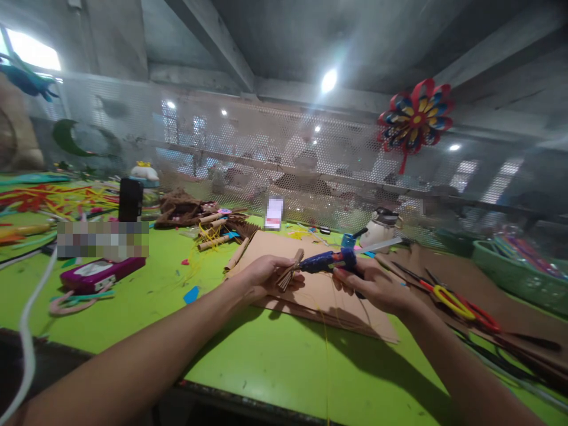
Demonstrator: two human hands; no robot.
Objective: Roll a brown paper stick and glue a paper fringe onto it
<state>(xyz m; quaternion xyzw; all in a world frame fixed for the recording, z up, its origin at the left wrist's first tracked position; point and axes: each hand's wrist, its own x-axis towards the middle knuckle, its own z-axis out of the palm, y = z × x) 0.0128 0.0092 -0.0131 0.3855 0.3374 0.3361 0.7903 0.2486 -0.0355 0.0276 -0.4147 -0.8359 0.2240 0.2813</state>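
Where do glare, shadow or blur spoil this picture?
Head view: a ceiling lamp flares hazily; the window at upper left is washed out white; both forearms cast dark shadows on the green table; shapes behind the mesh screen look murky; the glue gun is easier to make out; some patches are pixelated.

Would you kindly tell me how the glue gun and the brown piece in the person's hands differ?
The glue gun is mostly dark blue; the brown piece is plain brown. The glue gun is larger, with a pale stick jutting from its back, while the brown piece is small, with strips fanned out. The right hand holds the glue gun, the left hand the brown piece. Both are hand-held.
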